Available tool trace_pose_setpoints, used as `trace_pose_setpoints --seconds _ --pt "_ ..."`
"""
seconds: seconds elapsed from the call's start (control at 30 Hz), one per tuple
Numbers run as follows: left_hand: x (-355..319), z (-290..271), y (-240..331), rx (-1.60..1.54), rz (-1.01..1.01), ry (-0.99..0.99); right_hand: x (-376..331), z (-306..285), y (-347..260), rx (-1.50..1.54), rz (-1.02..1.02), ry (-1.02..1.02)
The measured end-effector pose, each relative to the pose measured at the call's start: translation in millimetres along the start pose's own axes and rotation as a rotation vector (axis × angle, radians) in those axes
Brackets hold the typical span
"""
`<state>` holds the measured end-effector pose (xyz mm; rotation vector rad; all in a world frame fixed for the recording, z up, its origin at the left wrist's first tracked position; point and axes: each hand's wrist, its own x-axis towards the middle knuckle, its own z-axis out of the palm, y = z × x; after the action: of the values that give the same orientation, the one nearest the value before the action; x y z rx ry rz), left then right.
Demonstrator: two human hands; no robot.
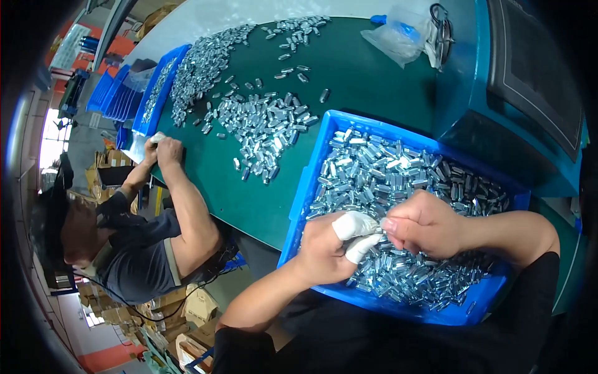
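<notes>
Head view: near right, a blue bin [311,181] full of small silver metal parts [398,174] sits at the near edge of a green table [367,68]. The left hand [324,249] and the right hand [423,225] meet over the bin's near half. The left hand has white finger cots [355,225] on thumb and forefinger, both pinched narrow toward the right hand's fingertips. The right hand is curled tight, fingers closed at the pinch point. A small piece seems held between the two hands, too tiny to tell for sure. Loose heaps of the same metal parts [268,128] lie spread on the table, left and far of the bin. A clear plastic bag [398,37] lies far right, beside a blue machine housing [498,93]. Far left, a second blue tray [156,93] stands at the table edge. A co-worker [143,249] sits at left, hands [163,149] working by that tray.
</notes>
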<state>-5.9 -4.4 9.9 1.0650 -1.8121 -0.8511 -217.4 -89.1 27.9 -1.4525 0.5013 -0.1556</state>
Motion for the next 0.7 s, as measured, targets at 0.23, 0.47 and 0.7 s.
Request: trace_pose_setpoints --seconds 0.23,0.47,0.7 --pt "7 1 6 0.151 0.09 0.117 2 -8 7 -0.31 -0.311 0.1" --pt "-11 -20 -6 0.106 -0.316 0.265 -3 -18 -3 -0.509 -0.525 0.32" --pt "70 -50 -40 0.454 -0.106 0.304 -3 -17 -1 -0.384 -0.553 0.377"
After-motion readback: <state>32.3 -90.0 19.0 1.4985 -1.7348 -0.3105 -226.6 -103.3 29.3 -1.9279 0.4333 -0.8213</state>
